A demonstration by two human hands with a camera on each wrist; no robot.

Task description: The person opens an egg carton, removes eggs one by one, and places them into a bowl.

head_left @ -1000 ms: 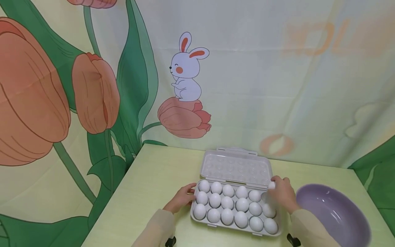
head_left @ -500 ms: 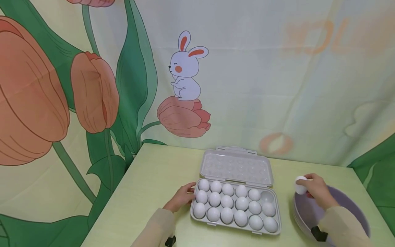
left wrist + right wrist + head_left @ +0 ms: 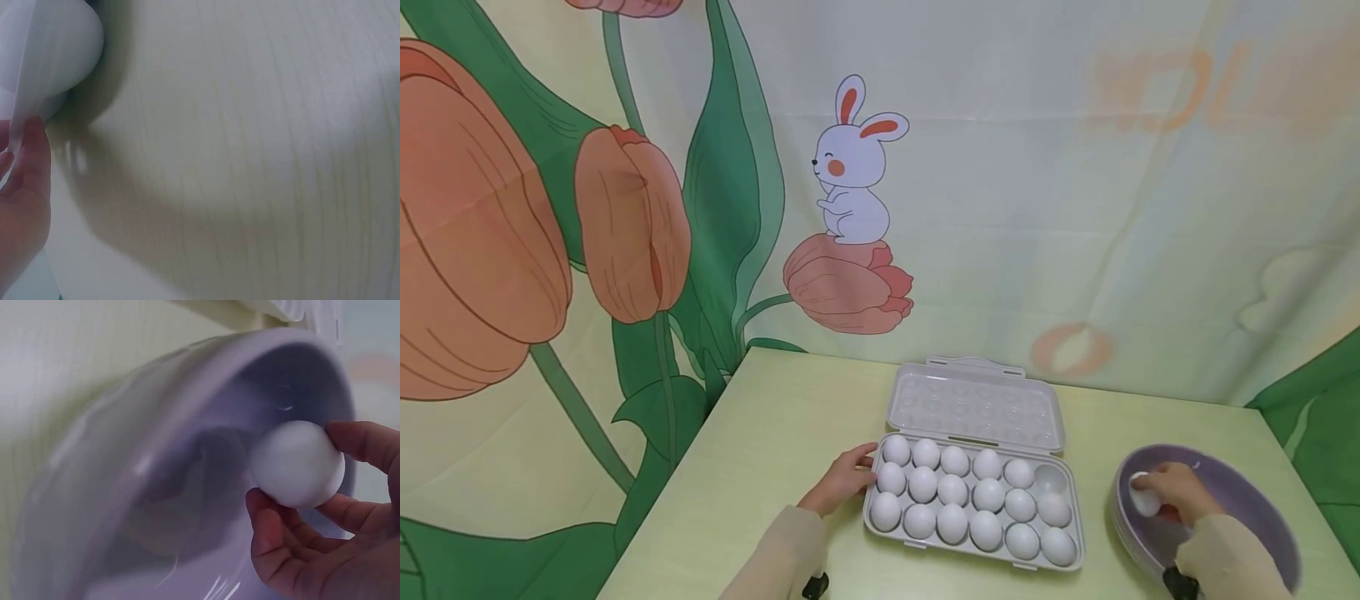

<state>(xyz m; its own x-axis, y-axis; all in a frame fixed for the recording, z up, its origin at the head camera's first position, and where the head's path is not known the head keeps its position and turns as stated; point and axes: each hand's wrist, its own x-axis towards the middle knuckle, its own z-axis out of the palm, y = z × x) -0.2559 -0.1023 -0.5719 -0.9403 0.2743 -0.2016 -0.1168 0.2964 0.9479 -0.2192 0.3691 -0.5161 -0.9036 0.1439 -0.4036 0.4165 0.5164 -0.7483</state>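
Observation:
In the head view, a light-grey plastic egg carton (image 3: 1077,521) lies with its lid (image 3: 976,408) folded back, holding several white eggs (image 3: 952,492). Its far right cup (image 3: 1049,478) has no egg in it. My left hand (image 3: 841,483) pinches the carton's left edge; the left wrist view has fingers (image 3: 39,159) on both sides of this thin wall. Within the rim of a purple bowl (image 3: 1247,508) at the right, my right hand (image 3: 1183,492) holds one white egg (image 3: 299,464) between thumb and fingertips. The egg appears above the bowl's floor.
Both containers stand on a pale wood-grain table (image 3: 805,400). A narrow strip of tabletop separates the carton from the bowl. Behind the table hangs a printed backdrop (image 3: 1000,208) with tulips and a rabbit.
My right hand has carried the egg from the carton's far right corner over to the bowl, then lowered it inside the rim. My left hand stays on the carton's edge.

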